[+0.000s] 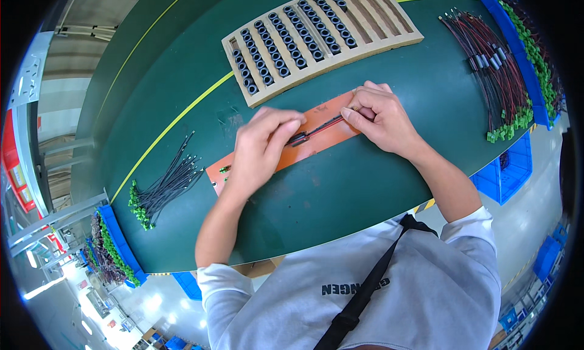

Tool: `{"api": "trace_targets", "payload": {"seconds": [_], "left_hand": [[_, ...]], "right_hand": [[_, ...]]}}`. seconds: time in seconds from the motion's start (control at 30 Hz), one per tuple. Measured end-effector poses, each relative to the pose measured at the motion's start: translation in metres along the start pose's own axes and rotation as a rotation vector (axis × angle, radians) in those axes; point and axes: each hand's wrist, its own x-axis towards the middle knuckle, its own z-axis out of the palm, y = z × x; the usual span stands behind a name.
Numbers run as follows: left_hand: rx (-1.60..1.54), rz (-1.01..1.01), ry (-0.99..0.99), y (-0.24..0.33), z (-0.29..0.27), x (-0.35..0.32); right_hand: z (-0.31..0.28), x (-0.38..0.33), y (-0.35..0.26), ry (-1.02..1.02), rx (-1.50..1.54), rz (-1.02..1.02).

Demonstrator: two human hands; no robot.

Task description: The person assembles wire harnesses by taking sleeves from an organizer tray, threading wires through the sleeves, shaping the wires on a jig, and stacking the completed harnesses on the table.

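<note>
The right hand [383,117] is pinching one end of a thin red-and-black cable [325,125], its thumb and forefinger pressing together in a closed grip. The left hand [258,144] is curving its thumb and fingers nearly closed just beside a dark piece [298,139] at the cable's other end; whether that grip is holding it, I cannot tell. The cable is stretching slantwise over an orange board [322,144], inside the board's long edges, and the right hand is covering the board's far right end. Small green pieces [225,169] are lying near its left end.

Beyond the board, a wooden tray [389,46] holding rows of black rings [301,63] is sitting close, its near edge leaving only a narrow strip of table [365,189]. Toward the person, a wider band of green surface is running to the curved near edge, giving the forearms room. A bundle of black cables [173,181] is lying well left, and a red-and-black bundle [499,76] is lying well right, beside a blue bin [517,52] at the table's edge.
</note>
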Motion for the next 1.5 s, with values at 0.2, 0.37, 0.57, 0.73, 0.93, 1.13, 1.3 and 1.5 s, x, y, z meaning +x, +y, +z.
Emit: {"api": "trace_targets", "payload": {"seconds": [0.2, 0.37, 0.57, 0.73, 0.93, 1.13, 1.3, 1.5], "left_hand": [[-0.083, -0.162, -0.442, 0.004, 0.007, 0.053], [-0.187, -0.366, -0.596, 0.01, 0.016, 0.063], [-0.189, -0.342, -0.433, 0.002, 0.027, 0.055], [-0.241, -0.339, -0.428, -0.001, 0.027, 0.054], [-0.246, -0.247, -0.413, -0.005, 0.028, 0.05], [-0.238, -0.265, -0.432, -0.001, 0.028, 0.049], [-0.171, -0.163, -0.384, -0.004, 0.029, 0.047], [-0.257, -0.296, -0.455, 0.003, 0.024, 0.053]], "right_hand": [[0.006, -0.001, 0.003, 0.067, 0.125, -0.003], [0.003, -0.005, 0.007, 0.076, 0.132, 0.022], [0.004, 0.003, -0.003, 0.126, 0.135, 0.072], [0.0, 0.007, 0.005, 0.177, 0.21, 0.095], [-0.009, 0.015, 0.012, 0.355, 0.295, 0.027], [0.006, 0.011, -0.002, 0.144, -0.004, 0.073], [0.002, 0.012, -0.004, 0.097, 0.003, 0.14], [0.004, 0.009, 0.008, 0.125, 0.055, 0.103]]}}
